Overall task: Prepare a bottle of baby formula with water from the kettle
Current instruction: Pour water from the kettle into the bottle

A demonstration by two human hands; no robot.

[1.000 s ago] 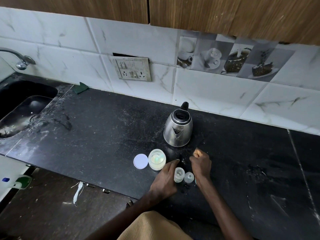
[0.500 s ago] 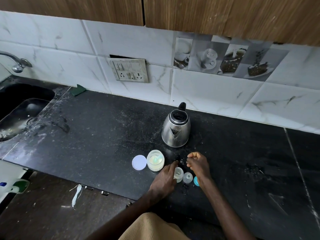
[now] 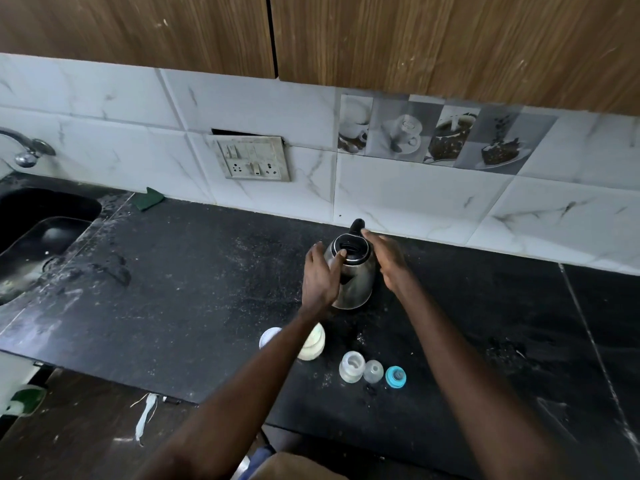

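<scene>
Both spread wide: left hand (image 3: 320,275) touching, right hand (image 3: 386,258) beside the slick rounded steel kettle (image 3: 358,282); probably heavy, so grip its black handle (image 3: 356,225).

No text, brand, number or sign is readable anywhere in view. Any print on the dirty white rectangular wall switch-and-socket plate (image 3: 254,159) at 11 o'clock, or on the round stainless-steel kettle with black handle (image 3: 358,289) at centre, is too small or blurred to tell. The strip of grey photo-print wall tiles (image 3: 433,136) at 1 o'clock shows only pictures of cups and desserts, no lettering.
</scene>
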